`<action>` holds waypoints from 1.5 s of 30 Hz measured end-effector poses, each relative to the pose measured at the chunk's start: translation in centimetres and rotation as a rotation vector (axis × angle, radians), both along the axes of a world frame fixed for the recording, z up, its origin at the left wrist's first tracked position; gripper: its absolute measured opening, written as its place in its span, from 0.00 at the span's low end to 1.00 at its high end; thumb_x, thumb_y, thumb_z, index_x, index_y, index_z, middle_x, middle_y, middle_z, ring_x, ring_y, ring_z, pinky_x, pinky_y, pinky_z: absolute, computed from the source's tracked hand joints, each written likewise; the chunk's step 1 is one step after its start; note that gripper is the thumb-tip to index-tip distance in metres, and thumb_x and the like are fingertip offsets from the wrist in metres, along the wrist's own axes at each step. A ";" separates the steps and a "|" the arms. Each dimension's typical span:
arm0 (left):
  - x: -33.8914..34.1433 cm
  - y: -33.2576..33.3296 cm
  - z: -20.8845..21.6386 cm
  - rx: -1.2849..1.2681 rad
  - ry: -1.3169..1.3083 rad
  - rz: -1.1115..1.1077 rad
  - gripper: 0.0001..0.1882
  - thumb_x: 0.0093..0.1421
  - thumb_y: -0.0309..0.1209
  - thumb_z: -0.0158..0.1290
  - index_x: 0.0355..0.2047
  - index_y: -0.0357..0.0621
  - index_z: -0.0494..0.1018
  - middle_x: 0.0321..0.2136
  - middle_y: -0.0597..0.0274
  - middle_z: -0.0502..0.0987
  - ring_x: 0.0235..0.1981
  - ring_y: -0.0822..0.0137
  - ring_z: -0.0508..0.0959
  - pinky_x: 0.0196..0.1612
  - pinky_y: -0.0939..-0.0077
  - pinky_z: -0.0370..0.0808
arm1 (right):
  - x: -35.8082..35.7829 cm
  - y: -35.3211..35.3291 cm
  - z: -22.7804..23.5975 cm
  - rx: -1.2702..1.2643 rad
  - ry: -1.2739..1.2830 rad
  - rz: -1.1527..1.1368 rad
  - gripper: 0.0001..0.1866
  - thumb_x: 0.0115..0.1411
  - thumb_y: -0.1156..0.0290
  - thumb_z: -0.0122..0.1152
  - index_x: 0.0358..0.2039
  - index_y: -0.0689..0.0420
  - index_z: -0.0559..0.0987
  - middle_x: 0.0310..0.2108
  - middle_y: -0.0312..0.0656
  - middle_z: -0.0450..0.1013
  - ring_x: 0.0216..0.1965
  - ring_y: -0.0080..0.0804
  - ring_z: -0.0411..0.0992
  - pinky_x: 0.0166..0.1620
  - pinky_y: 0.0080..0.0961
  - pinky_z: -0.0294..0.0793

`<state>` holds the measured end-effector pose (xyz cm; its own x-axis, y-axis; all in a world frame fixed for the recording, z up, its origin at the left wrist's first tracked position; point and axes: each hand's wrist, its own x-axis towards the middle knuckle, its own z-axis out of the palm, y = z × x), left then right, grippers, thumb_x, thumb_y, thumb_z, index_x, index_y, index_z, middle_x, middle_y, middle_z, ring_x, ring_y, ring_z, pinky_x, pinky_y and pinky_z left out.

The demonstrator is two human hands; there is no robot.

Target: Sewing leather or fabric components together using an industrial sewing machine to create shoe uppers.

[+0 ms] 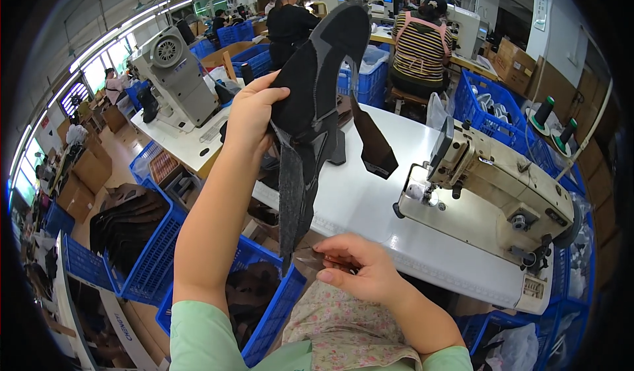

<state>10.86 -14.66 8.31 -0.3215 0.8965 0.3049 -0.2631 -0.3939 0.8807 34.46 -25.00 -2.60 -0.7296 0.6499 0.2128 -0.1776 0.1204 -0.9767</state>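
Note:
Raised in front of me is a black stitched shoe upper (297, 87), gripped along its left side by my left hand (254, 110), thumb on the near face. A shiny dark-brown flap (374, 145) hangs from its right side, and a grey strip trails down its lower end. Close to that lower tip, my right hand (363, 269) is curled with thumb and fingers drawn in. Something small and reddish shows inside its fingers, too hidden to name. Right of the upper, an industrial sewing machine (495, 186) stands on the white worktable (356, 202).
A blue crate (271, 325) with dark pieces sits below my left forearm; another blue crate (148, 265) holds stacked dark pieces. Thread cones (545, 112) stand at the right. Beyond the table, a person in a striped top (422, 47) sits by a blue crate (485, 103).

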 end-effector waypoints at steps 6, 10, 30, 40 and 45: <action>0.1 0.3 -0.3 0.005 -0.009 0.002 0.19 0.54 0.17 0.51 0.48 0.32 0.75 0.39 0.54 0.80 0.37 0.65 0.81 0.42 0.75 0.79 | -0.1 0.0 -0.6 -0.051 0.130 0.038 0.18 0.60 0.69 0.67 0.48 0.60 0.76 0.37 0.34 0.73 0.35 0.18 0.70 0.42 0.18 0.72; 0.2 0.5 -0.4 0.001 -0.013 -0.006 0.20 0.55 0.17 0.51 0.49 0.32 0.74 0.40 0.54 0.80 0.37 0.65 0.81 0.42 0.75 0.79 | 0.3 -0.2 -0.4 0.002 0.196 -0.033 0.17 0.59 0.69 0.68 0.46 0.60 0.76 0.34 0.36 0.74 0.33 0.19 0.71 0.39 0.18 0.72; 5.0 1.6 0.2 0.039 -0.010 0.008 0.20 0.54 0.15 0.47 0.49 0.27 0.73 0.38 0.49 0.80 0.31 0.63 0.82 0.35 0.74 0.82 | 5.4 -4.7 7.2 1.319 -0.636 -0.725 0.17 0.48 0.73 0.66 0.41 0.58 0.81 0.20 0.35 0.68 0.17 0.27 0.66 0.18 0.23 0.62; 6.1 1.9 0.2 0.023 -0.027 -0.037 0.21 0.56 0.14 0.45 0.51 0.28 0.73 0.38 0.48 0.80 0.32 0.63 0.83 0.37 0.72 0.82 | 6.2 -4.4 7.7 1.298 -0.716 -0.708 0.19 0.46 0.74 0.61 0.42 0.58 0.81 0.22 0.34 0.70 0.19 0.26 0.68 0.19 0.22 0.65; 5.2 1.5 -0.1 0.035 -0.013 -0.009 0.21 0.56 0.14 0.45 0.50 0.28 0.73 0.39 0.48 0.80 0.34 0.62 0.83 0.38 0.71 0.82 | 6.4 -4.3 7.7 1.208 -0.524 -0.644 0.17 0.46 0.71 0.69 0.39 0.57 0.80 0.21 0.36 0.70 0.18 0.31 0.69 0.20 0.25 0.65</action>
